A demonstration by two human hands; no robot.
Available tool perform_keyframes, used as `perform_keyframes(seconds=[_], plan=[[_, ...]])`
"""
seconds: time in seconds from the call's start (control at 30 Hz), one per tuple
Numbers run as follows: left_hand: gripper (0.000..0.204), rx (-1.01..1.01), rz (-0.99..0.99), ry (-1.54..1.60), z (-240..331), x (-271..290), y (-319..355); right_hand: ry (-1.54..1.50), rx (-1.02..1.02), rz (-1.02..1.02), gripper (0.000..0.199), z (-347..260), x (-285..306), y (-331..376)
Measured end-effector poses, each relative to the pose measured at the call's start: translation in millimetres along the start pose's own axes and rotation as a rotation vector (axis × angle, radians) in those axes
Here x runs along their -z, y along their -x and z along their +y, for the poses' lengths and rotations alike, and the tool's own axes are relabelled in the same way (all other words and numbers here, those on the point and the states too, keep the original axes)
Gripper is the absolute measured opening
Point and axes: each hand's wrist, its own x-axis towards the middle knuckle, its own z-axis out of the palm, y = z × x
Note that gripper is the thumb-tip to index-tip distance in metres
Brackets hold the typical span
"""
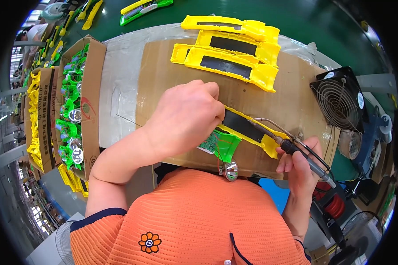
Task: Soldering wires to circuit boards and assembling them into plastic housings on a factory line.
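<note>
On the table (292,99) I see the yellow housing (252,130), light, stiff plastic; my left hand (185,117) fists over its end. My right hand (303,165) pinches the soldering iron (292,148) by its cool handle.

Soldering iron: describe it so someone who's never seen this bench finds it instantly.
Start at the cardboard-covered bench and go to its near right edge, beside the black fan. There the right hand holds the soldering iron, a slim black-handled tool whose metal tip rests on a yellow housing. It is the only dark, pen-like item among bright yellow and green plastic parts.
</note>
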Motion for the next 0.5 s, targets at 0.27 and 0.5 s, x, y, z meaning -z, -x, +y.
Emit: perform_keyframes(seconds=[0.27, 0.5], plan=[[0.005, -0.053, 0.012, -0.027, 0, 7, 4, 0.029, 0.021, 0.034, 0.020, -2, 3, 8], [0.009, -0.168, 0.076, -0.113, 2, 20, 13, 0.012, 0.034, 0.023, 0.020, 1, 3, 6]])
